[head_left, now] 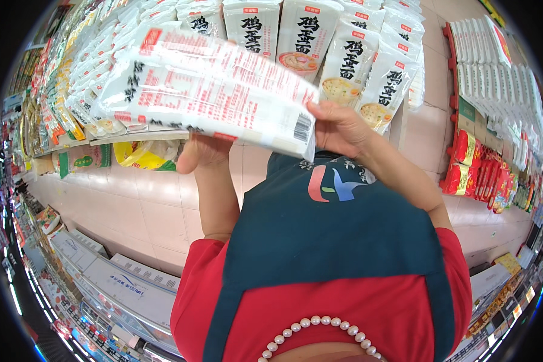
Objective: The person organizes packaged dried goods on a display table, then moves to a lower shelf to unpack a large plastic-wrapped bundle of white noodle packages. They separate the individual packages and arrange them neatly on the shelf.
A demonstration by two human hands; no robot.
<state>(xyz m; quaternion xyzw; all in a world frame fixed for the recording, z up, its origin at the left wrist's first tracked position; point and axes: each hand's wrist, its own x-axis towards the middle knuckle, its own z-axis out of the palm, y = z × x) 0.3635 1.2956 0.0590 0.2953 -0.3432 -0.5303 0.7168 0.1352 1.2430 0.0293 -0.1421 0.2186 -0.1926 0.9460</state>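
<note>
A white plastic package of noodles (208,90) with red and black print is held up in front of the shelf, its barcode end towards the right. My left hand (206,151) is under its lower edge, thumb out to the left; the package hides most of its fingers. My right hand (339,129) grips the barcode end at the right. Behind it stand upright rows of similar noodle packages (350,61) with black lettering and pictures of bowls. The held package partly covers some of them.
More white packages and colourful bags fill the shelf at the left. Its pale front edge (158,135) runs below the held package, with a yellow bag (147,156) beneath. A red rack (452,72) of packages stands at the right. White freezers (117,276) stand at the lower left.
</note>
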